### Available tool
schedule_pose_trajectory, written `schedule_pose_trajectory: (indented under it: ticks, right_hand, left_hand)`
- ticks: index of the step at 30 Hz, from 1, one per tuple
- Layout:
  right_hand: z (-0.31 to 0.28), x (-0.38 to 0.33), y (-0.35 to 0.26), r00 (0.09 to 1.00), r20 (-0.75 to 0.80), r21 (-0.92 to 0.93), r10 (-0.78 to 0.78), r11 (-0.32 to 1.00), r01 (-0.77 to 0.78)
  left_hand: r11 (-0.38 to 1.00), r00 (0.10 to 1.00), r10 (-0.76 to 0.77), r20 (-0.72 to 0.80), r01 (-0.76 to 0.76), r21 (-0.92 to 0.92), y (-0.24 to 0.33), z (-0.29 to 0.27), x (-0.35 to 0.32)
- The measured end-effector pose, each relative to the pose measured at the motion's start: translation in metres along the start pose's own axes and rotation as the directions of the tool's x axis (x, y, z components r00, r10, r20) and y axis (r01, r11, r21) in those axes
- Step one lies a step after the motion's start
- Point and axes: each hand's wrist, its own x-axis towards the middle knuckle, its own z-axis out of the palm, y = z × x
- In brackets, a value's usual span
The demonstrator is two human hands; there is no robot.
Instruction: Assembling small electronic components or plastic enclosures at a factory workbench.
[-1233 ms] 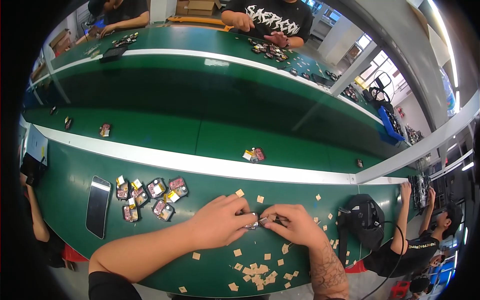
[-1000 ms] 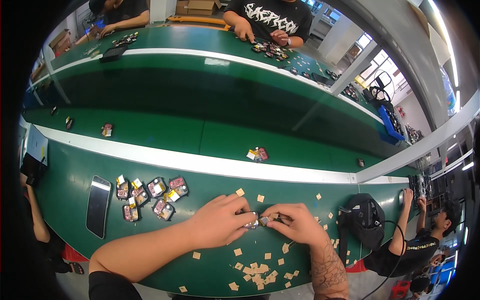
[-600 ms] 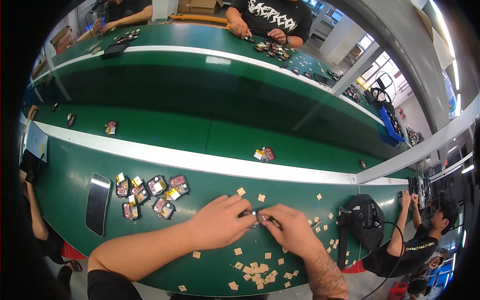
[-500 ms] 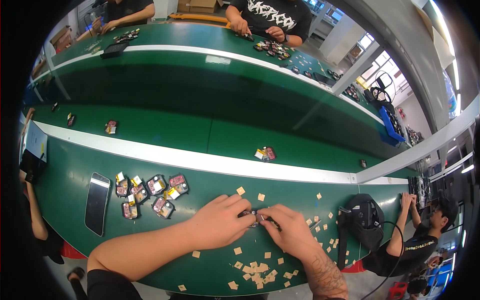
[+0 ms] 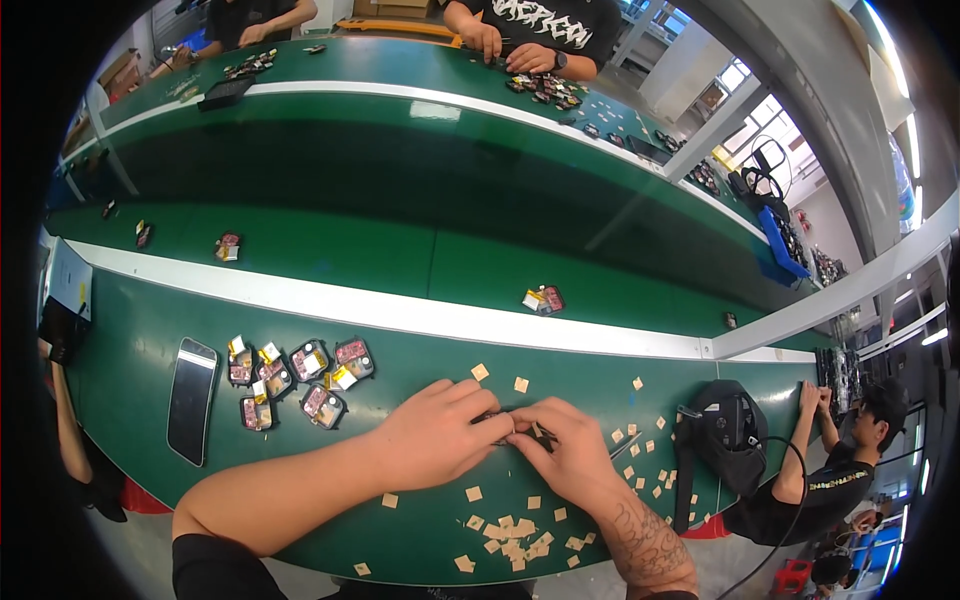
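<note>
My left hand point(image 5: 440, 440) and my right hand point(image 5: 560, 450) meet over the green bench point(image 5: 150, 330), fingertips pinched together on a small dark part point(image 5: 515, 428) that they mostly hide. Small tan paper squares point(image 5: 515, 530) lie scattered around and below the hands. To the left of my left hand sits a cluster of several small dark assemblies with pink and yellow pieces point(image 5: 295, 375).
A dark phone point(image 5: 190, 400) lies flat at the left. A black device with a cable point(image 5: 725, 435) stands to the right. Small assemblies point(image 5: 543, 299) ride the conveyor belt point(image 5: 400, 255) beyond the white strip. Other people work across the belt and at the right end.
My right hand has slid slightly left, closer against the left hand. The small assemblies on the belt have drifted to the right.
</note>
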Motion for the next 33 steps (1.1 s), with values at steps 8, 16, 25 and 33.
schedule_pose_trajectory:
  ticks: [8,16,25,33]
  right_hand:
    - [0.002,-0.001,-0.007,0.998,-0.015,-0.046,0.056,0.997,-0.057]
    - [0.002,-0.014,-0.022,0.999,-0.032,-0.263,0.009,0.965,-0.017]
    - [-0.008,-0.012,-0.020,0.998,0.053,-0.095,0.014,0.995,-0.009]
    - [0.002,-0.009,-0.008,1.000,0.024,-0.143,0.020,0.990,-0.016]
  left_hand:
    - [1.000,1.000,-0.003,-0.004,0.003,-0.015,0.002,0.000,0.001]
    - [1.000,1.000,-0.022,-0.012,0.022,-0.013,0.003,0.001,0.001]
    - [0.999,0.999,-0.038,-0.024,0.038,-0.014,0.005,0.002,0.002]
    - [0.999,0.999,-0.041,-0.017,0.040,-0.029,0.006,0.000,0.003]
